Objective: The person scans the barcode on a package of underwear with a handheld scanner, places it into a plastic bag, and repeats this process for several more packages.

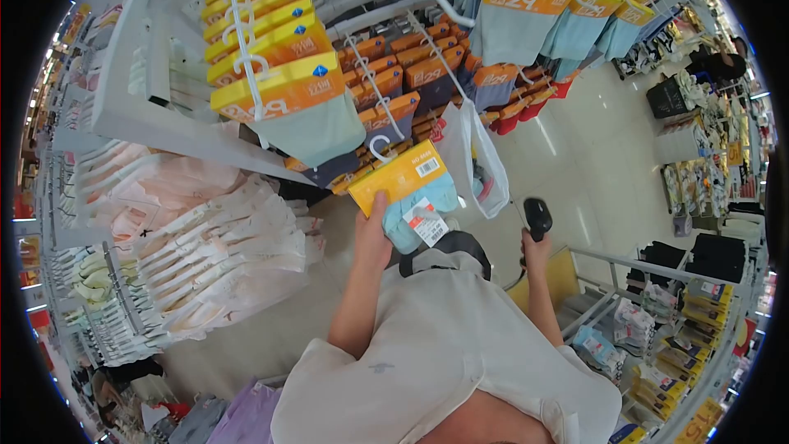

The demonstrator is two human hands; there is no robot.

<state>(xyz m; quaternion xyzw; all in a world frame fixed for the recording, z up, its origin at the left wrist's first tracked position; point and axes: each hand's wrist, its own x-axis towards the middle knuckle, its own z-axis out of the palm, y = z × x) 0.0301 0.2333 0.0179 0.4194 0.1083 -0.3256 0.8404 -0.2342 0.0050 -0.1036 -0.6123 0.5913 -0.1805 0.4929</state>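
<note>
My left hand (374, 234) grips a folded light-blue garment (403, 222) by the edge of its yellow header card (396, 178), which has a white hook on top. A barcode is printed on the card, and a white price tag (426, 223) hangs over the cloth. In my right hand (535, 252), a black handheld barcode scanner (537, 215) stands upright, apart from the garment. Just beyond the held pack, similar orange-carded packs (394, 111) hang on hooks of a rack.
A white plastic bag (485, 166) hangs from the rack. Pale hanging clothes (222, 255) fill the left side. To the right stands a metal-railed bin (608, 263) with packaged goods. A tiled aisle floor (592, 148) runs behind, with more clothing displays and a person (719, 66) farther off.
</note>
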